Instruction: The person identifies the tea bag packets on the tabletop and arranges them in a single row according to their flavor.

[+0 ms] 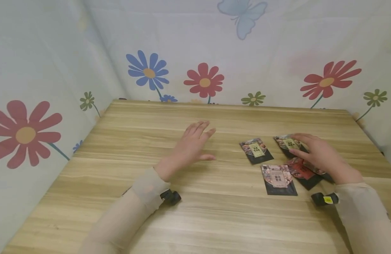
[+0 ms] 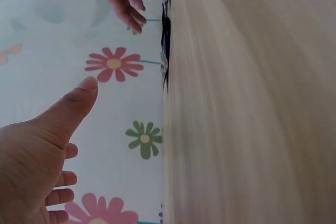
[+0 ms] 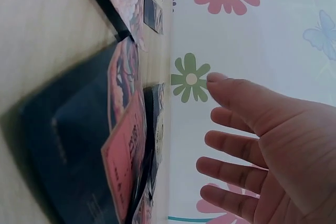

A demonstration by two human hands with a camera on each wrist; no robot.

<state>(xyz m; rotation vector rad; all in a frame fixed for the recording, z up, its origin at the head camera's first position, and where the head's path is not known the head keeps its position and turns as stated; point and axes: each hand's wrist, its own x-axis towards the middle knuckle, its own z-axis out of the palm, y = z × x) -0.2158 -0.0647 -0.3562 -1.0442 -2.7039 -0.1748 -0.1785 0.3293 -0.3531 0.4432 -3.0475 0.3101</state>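
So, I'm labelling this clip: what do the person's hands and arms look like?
The left hand and right hand are ungloved. Beige sleeves reach both wrists. A small black device sits at the left wrist; another, bearing a yellow label, sits at the right.

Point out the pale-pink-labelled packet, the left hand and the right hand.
Pale-pink-labelled packet (image 1: 279,179): head view, on its label.
Left hand (image 1: 189,145): head view, on its back.
Right hand (image 1: 323,156): head view, on its back.
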